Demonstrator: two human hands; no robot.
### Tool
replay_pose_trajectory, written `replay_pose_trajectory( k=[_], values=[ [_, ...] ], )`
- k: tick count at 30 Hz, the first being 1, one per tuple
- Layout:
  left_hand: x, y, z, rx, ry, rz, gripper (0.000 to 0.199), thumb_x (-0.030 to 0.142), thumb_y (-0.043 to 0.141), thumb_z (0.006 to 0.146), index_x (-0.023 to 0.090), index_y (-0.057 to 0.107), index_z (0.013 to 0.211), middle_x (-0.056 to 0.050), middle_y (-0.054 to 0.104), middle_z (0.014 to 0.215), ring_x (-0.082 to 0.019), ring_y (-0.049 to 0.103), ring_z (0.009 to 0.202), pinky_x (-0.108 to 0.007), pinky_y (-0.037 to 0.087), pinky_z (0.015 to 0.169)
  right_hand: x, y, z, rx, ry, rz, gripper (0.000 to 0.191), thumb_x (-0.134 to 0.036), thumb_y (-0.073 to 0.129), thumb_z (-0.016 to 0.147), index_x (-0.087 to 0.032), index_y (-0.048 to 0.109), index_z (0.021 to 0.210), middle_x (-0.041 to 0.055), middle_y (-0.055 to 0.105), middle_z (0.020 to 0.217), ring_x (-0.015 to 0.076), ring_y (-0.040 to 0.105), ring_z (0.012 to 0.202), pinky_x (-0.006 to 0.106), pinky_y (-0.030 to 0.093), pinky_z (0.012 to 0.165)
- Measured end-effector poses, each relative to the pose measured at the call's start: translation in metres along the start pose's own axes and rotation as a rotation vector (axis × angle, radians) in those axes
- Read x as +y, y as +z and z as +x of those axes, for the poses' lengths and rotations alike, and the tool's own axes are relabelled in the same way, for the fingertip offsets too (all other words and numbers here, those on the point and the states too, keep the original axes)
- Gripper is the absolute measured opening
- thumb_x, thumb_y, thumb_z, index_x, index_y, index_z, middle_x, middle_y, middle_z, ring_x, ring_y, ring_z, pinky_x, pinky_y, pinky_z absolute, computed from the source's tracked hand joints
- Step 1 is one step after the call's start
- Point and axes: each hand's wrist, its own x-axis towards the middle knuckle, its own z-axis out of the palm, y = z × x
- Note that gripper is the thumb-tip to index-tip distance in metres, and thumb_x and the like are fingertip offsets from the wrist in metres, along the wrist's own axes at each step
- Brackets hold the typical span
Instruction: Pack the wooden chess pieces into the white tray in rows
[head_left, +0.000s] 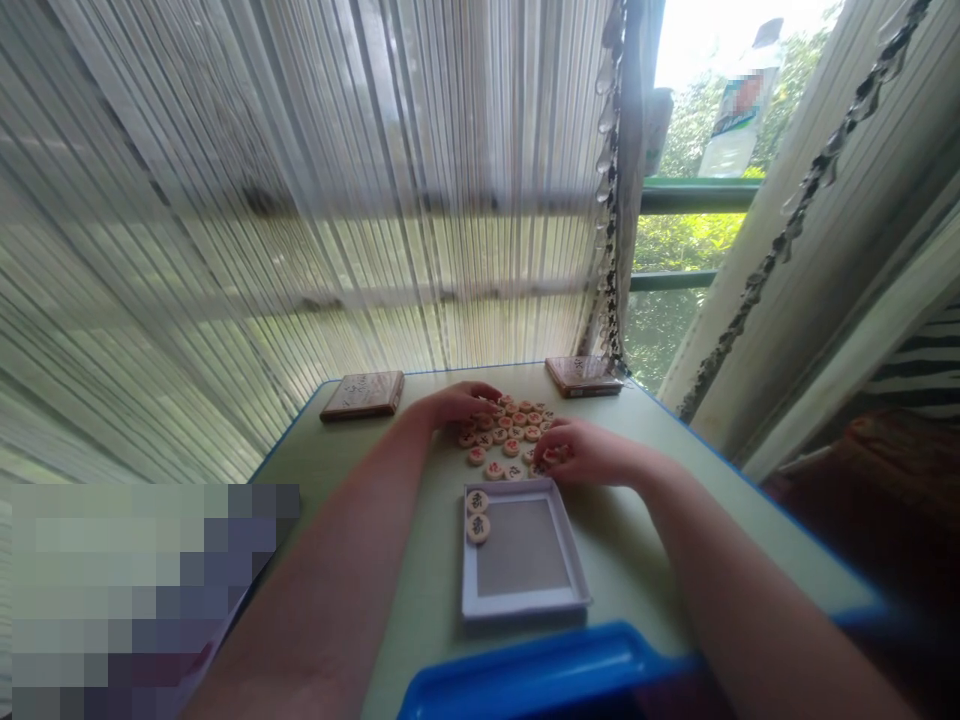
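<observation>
Blue edging borders the green counter, two flat boxes near its far corners before stringy curtains. A shallow white tray holds two round pieces along its left side, grey floor open beside them. Beyond, more pieces cluster between the curled left hand and right hand; whether either pinches one, I cannot tell.

We have loose pieces mid-worktop, left hand at their left, right hand at their right. Tray before them, two discs along its left side, far end. Left box and right box at far corners; curtain behind. Bottle beyond, right.
</observation>
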Motion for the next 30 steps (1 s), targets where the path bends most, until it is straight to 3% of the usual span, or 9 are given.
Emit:
replay_pose_trajectory(
  k=[6,17,25,30],
  values=[
    [-0.0010,-0.0005,0.0015,0.003,0.005,0.037,0.054,0.038,0.069,0.060,0.021,0.059,0.110,-0.006,0.064,0.102,-0.015,0.060,0.074,-0.021,0.044,0.054,-0.0008,0.0021,0.0000,-0.060,-0.088,0.048,0.026,-0.018,0.055,0.070,-0.025,0.070,0.090,0.0042,0.056,0.090,0.0136,0.054,0.076,0.024,0.044,0.072],
    [0.0020,0.0004,-0.0010,0.006,0.019,0.035,0.049,0.036,0.068,0.060,0.021,0.061,0.107,-0.006,0.064,0.103,-0.019,0.059,0.085,-0.023,0.046,0.063,0.0045,0.0069,0.0082,0.056,0.021,-0.114,0.027,-0.031,0.065,0.064,-0.020,0.067,0.089,0.0054,0.062,0.085,0.0172,0.055,0.075,0.025,0.043,0.066],
    [0.0031,0.0011,-0.0002,0.028,-0.010,0.060,0.046,0.036,0.066,0.061,0.023,0.062,0.105,-0.004,0.063,0.106,-0.019,0.059,0.087,-0.023,0.045,0.064,0.0047,0.0012,0.0042,0.004,0.040,-0.158,0.024,-0.031,0.060,0.067,-0.020,0.068,0.086,0.0044,0.064,0.080,0.0155,0.054,0.070,0.024,0.040,0.062],
    [0.0012,0.0031,0.0015,0.140,-0.026,0.042,0.048,0.048,0.061,0.066,0.024,0.059,0.107,-0.004,0.061,0.110,-0.019,0.057,0.090,-0.021,0.041,0.058,0.0028,-0.0010,0.0053,0.083,0.093,-0.153,0.023,-0.036,0.060,0.067,-0.019,0.067,0.081,0.0048,0.063,0.079,0.0167,0.054,0.069,0.024,0.039,0.059]
  ],
)
